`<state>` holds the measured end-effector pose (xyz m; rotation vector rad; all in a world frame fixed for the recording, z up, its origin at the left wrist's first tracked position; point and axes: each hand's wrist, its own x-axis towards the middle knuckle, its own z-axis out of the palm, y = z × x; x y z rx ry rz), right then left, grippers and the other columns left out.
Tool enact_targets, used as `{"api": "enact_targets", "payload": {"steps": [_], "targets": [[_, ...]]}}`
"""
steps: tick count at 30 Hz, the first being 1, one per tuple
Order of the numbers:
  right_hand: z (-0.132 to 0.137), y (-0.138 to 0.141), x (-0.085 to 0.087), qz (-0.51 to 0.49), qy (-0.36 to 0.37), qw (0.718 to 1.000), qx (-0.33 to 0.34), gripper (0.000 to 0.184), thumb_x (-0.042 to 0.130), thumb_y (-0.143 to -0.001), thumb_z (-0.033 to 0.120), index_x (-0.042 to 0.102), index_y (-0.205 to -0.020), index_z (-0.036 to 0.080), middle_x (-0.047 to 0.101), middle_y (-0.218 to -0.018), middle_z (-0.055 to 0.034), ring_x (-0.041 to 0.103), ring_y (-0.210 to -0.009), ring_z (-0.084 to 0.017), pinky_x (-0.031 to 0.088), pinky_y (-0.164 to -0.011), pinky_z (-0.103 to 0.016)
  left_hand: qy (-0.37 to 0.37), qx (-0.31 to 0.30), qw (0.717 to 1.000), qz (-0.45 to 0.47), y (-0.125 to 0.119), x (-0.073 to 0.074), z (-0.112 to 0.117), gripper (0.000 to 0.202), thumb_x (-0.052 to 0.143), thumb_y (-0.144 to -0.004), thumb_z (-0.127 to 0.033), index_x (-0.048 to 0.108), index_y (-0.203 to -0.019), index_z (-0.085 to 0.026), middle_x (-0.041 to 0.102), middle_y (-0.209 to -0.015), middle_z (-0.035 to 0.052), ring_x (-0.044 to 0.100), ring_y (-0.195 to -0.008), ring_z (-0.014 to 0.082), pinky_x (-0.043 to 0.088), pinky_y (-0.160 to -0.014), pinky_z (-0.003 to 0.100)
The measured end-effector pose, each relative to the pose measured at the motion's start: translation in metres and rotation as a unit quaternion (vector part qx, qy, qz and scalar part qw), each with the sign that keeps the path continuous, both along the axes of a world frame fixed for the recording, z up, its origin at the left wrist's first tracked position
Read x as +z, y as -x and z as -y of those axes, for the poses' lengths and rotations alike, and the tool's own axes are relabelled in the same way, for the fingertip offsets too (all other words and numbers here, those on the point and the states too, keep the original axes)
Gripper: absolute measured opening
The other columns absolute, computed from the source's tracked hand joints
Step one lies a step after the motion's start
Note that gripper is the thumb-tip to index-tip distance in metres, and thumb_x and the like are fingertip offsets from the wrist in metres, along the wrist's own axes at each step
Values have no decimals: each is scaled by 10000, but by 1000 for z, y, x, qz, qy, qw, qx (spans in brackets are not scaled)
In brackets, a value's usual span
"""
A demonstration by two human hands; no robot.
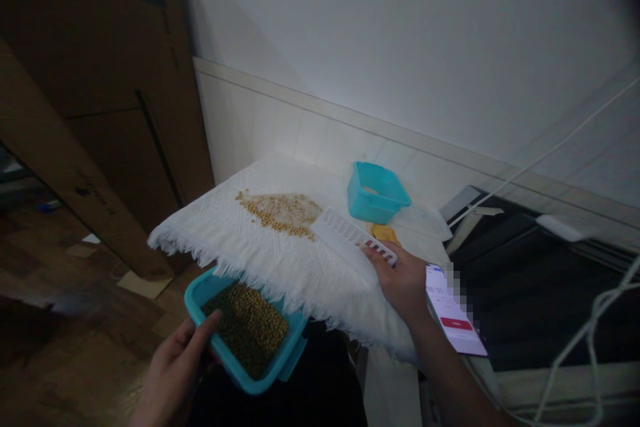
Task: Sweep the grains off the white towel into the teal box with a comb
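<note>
My left hand (183,357) grips the left rim of a turquoise plastic container (296,328), with the thumb over the edge. The container is tilted below the table's front edge. Inside lie yellow soybeans (260,313) beside small dark green beans (233,343). My right hand (400,277) is closed around one end of a white slotted plastic tray (345,230). The tray's far end is at the right side of a spread pile of soybeans (280,217) mixed with pale grains. The pile lies on a white fringed cloth (300,267) over the table.
A second turquoise container (375,207) with pale contents stands at the back, near the wall. An orange-yellow item (384,233) lies before it. A lit phone (453,320) is beside my right forearm. Cardboard boxes (100,80) stand left; a white cable (555,140) hangs right.
</note>
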<state>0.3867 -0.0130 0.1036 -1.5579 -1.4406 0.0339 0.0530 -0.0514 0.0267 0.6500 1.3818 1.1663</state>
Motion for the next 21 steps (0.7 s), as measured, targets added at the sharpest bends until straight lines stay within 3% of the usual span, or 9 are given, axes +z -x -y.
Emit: {"api": "enact_targets", "payload": {"steps": [4,9,21], "targets": [[-3,0,-1,-4,16,1000,13,347,700,-904,525,842,-861,211,777,-676,-36,681,-554,-200,529,-541,-284,8,-4,1000,-1,0,-3,1,366,915,-631,-500,704,-664,-203,628,-572,-10,553,-523,160,475,-517,282],[-5,-3,-3,0,11,1000,1,368,696,-901,552,849,-884,218,799,-723,-48,708,-604,-218,561,-592,-304,0,2,1000,14,-2,-5,3,354,898,-675,-502,709,-679,-203,638,-594,-9,565,-566,152,487,-549,256],[-4,0,1,-4,32,999,26,373,699,-896,565,847,-853,225,780,-680,-42,689,-568,-209,538,-552,-293,0,2,1000,15,0,-5,1,331,917,-639,-463,710,-670,-207,623,-579,-11,553,-560,164,482,-542,274]]}}
